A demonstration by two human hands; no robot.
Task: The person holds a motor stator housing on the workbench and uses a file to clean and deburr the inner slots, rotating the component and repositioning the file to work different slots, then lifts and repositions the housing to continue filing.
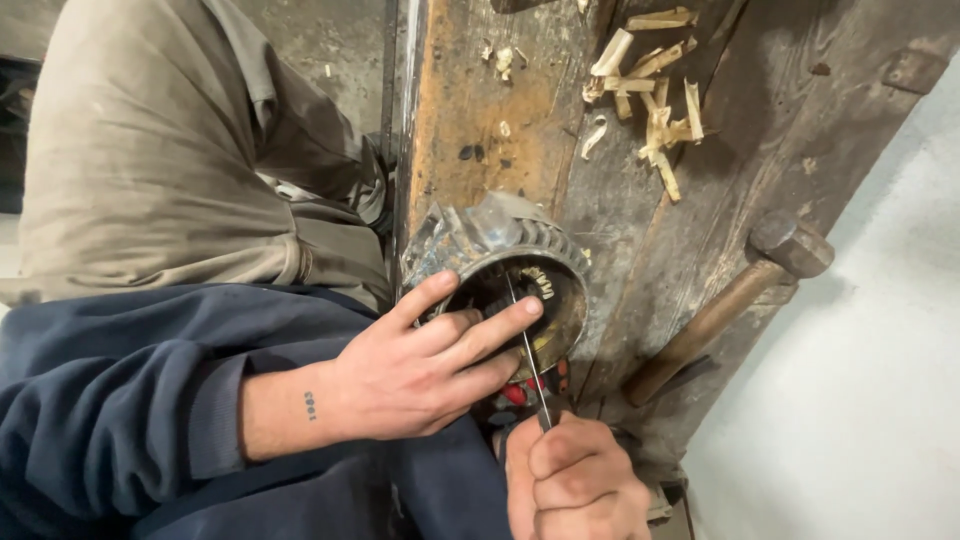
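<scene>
A person in a dark blue sweatshirt steadies a round, finned metal housing on its side at the near edge of a worn wooden table; the left hand lies against its open mouth, thumb hooked over the rim and fingers spread along the lip, seemingly to brace it against rolling; the right hand, closed in a fist, grips a thin metal rod that runs up from the fist into the cavity, its tip among the pale parts inside; something red shows just below the housing, too hidden to identify; a hammer lies well apart on the right, head away from the person; pale wood chips are scattered at the far end.
</scene>
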